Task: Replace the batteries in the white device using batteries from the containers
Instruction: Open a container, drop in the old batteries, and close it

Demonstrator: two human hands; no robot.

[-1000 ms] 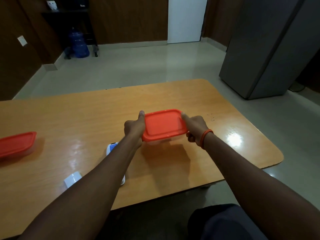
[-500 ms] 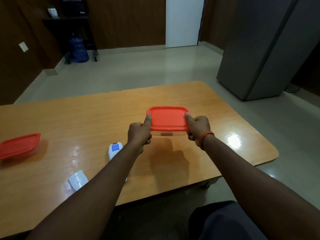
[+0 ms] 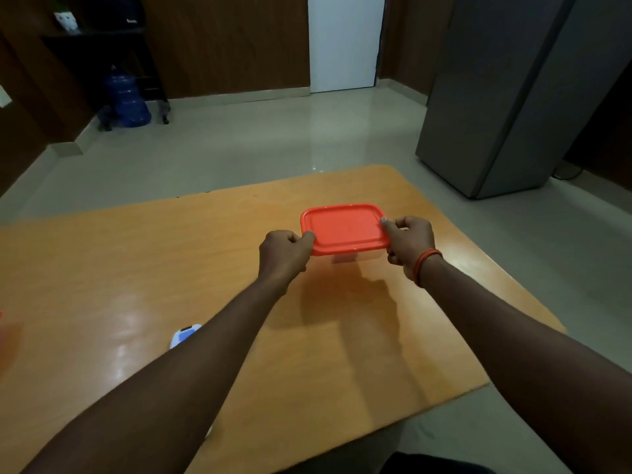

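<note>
While both hands reach out over the wooden table, a clear container with an orange lid sits between them toward the far right part of the tabletop. Whether its base rests on the wood or is lifted just off it cannot be told, though a shadow falls on the table directly below and nearer. The lid is seated on the container, its raised rim unbroken all the way round.

At the lid's near left corner the left hand is curled into a loose fist, thumb pressed on the lid's edge, fingers tucked under the rim. At the lid's right edge the right hand grips in the same manner, thumb on top and fingers folded below. An orange band circles the right wrist.

Nearer and to the left, the white device lies on the table, mostly hidden behind the left forearm; only its far end with a blue patch shows. At the far left edge of the view a blurred orange shape is partly cut off, too smeared to identify.

Beyond the table lies a pale glossy floor, with a grey cabinet standing far right and a blue water jug far left.
</note>
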